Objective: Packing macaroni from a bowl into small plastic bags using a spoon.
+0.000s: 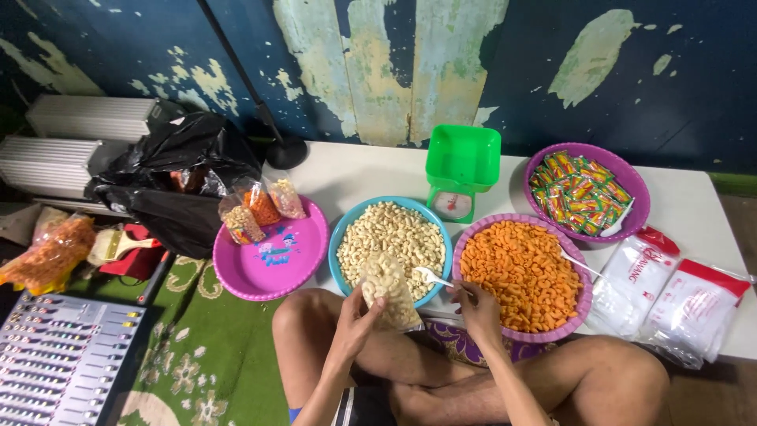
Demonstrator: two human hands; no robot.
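Peeling blue wall backs the white tabletop [347, 170], where the left hand [356, 319] grips a clear snack bag [388, 289] hiding part of the blue bowl [352, 218], the right hand [475, 304] pinching a white spoon [430, 275].

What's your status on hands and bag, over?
Left hand grips the snack bag. Right hand holds the white spoon over the blue bowl. Nothing in the way.

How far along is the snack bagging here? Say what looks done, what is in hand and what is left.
Done: three filled bags lie on the pink tray. In hand: the left hand holds a clear bag partly filled with pale snacks; the right hand holds a white spoon. Left: the blue bowl and orange-snack bowl remain full.
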